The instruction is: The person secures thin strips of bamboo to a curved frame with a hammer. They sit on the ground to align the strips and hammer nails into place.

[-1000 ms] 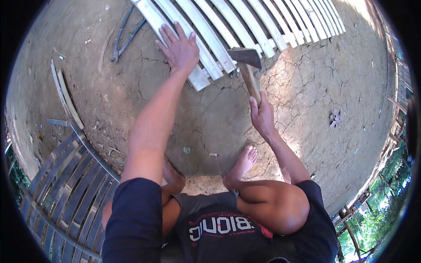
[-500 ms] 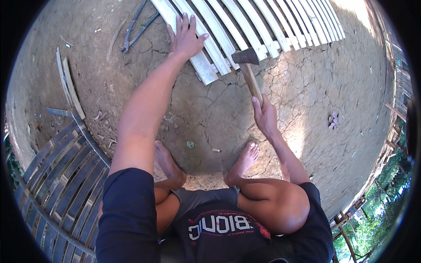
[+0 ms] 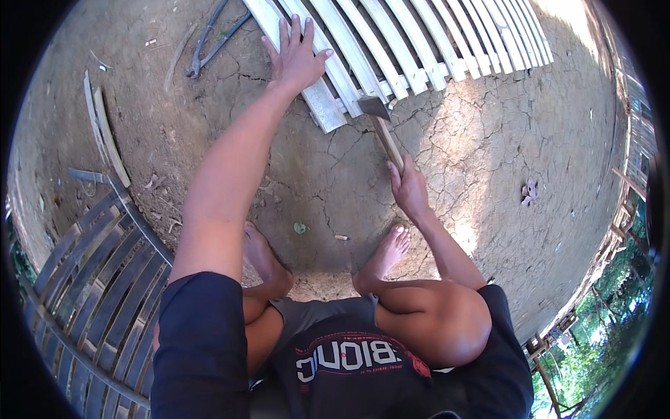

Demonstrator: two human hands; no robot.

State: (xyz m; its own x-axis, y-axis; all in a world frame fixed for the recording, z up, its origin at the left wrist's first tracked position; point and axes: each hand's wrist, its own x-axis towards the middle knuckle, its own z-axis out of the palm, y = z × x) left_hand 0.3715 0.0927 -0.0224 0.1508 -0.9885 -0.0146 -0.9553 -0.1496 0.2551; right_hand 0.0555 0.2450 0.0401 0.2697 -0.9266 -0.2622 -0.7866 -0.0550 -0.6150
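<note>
We note left hand (image 3: 299,64) splayed on slatted panel (image 3: 327,112), gripping nothing, right hand (image 3: 410,191) wrapped round hatchet (image 3: 384,133); slack grip could glance blade (image 3: 375,107) sideways.

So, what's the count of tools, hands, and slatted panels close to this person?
Tools: 2 (hatchet, long-handled pincers)
Hands: 2 (left hand, right hand)
Slatted panels: 2 (pale panel, dark panel)
Total: 6
</note>
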